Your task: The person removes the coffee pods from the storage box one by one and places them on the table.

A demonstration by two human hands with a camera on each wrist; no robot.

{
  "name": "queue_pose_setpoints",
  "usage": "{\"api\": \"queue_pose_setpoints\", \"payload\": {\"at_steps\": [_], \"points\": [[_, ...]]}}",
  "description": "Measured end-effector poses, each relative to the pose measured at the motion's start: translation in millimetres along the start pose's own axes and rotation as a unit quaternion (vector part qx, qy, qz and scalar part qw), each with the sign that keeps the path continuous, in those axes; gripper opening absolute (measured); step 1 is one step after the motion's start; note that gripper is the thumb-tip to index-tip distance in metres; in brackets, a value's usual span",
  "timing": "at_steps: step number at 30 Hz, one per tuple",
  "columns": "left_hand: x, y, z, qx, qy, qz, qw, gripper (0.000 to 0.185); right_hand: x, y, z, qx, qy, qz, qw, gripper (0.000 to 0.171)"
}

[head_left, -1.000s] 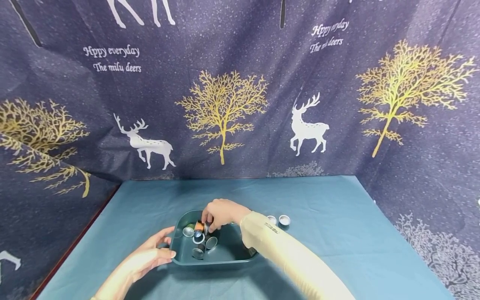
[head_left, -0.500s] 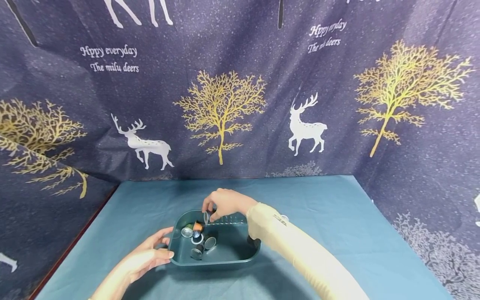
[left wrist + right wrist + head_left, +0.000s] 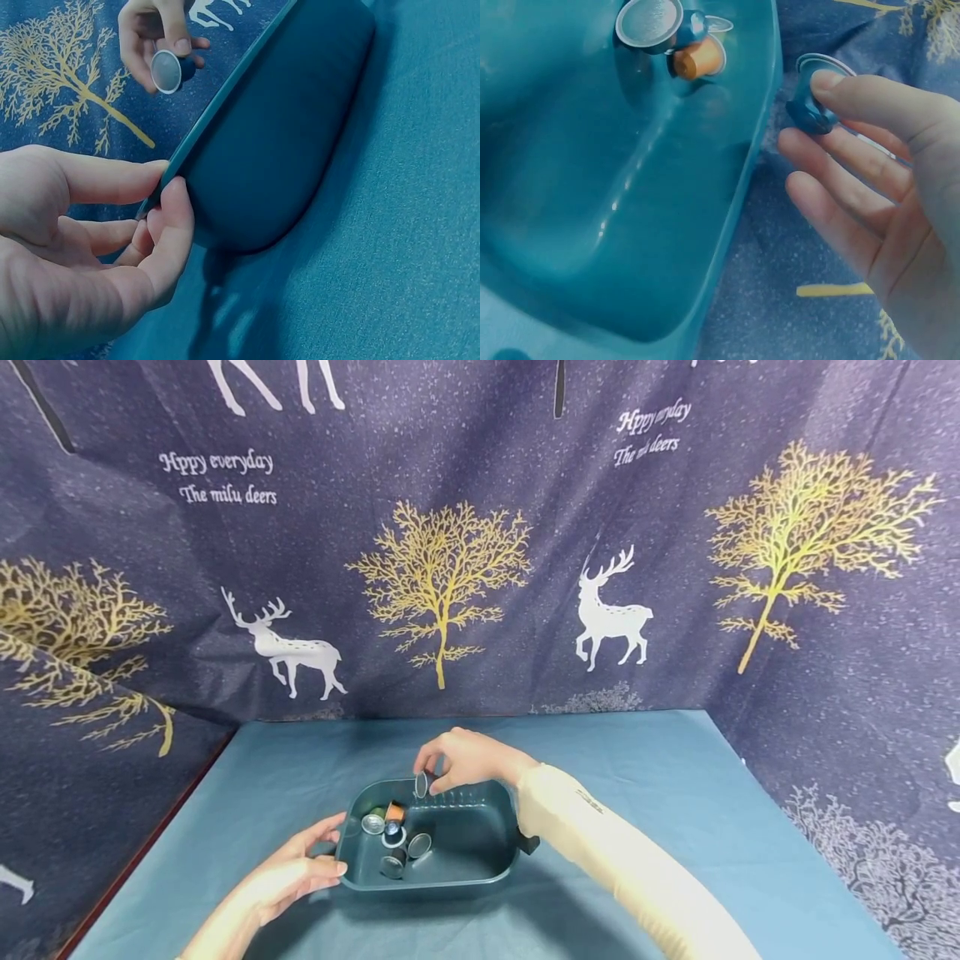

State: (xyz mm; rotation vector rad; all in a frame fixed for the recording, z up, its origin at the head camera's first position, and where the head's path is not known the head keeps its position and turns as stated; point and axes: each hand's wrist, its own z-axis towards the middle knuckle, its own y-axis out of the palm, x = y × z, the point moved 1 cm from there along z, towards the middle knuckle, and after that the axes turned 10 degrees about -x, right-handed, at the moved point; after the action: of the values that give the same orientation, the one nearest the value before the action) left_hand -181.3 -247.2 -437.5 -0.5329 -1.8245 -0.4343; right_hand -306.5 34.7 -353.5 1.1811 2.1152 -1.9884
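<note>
My right hand [image 3: 467,758] pinches a dark blue coffee capsule [image 3: 814,105] between thumb and fingers, above the far rim of a teal plastic basin [image 3: 427,886]. The capsule's silver lid [image 3: 166,72] faces left. At the basin's left end, my left hand [image 3: 296,867] grips the rim, thumb and fingertips [image 3: 177,196] on either side of it. Inside, to the left, lie several more capsules: an orange capsule [image 3: 395,812], a green capsule [image 3: 373,822], a blue capsule [image 3: 393,834] and dark ones with silver lids.
A teal cloth [image 3: 637,760] covers the table under the basin. Behind it hangs a dark blue curtain [image 3: 487,635] printed with deer and golden trees. The right sleeve [image 3: 600,852] crosses the table's right part and hides what lies beneath it.
My right hand has lifted the capsule from among the others in the basin, then moved up and slightly right. Two capsules on the table at right are now hidden by the sleeve. My left hand stays.
</note>
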Motion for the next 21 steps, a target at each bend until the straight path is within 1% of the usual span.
{"api": "queue_pose_setpoints", "payload": {"at_steps": [3,10,16,21], "points": [[0.3,0.5,0.3,-0.003,0.003,0.002,1.0000,0.092,4,-2,-9,0.010,-0.004,0.020,1.000,0.033],[1.0,0.4,0.6,-0.008,-0.002,0.003,1.0000,0.092,13,-5,-30,0.047,-0.009,0.027,0.998,0.033],[1.1,0.1,0.8,-0.005,-0.010,0.001,0.9999,0.092,19,-5,-47,0.087,-0.015,0.046,0.995,0.034],[0.5,0.0,1.2,0.000,-0.008,0.001,1.0000,0.092,24,0,-59,0.105,-0.008,0.054,0.993,0.035]]}}
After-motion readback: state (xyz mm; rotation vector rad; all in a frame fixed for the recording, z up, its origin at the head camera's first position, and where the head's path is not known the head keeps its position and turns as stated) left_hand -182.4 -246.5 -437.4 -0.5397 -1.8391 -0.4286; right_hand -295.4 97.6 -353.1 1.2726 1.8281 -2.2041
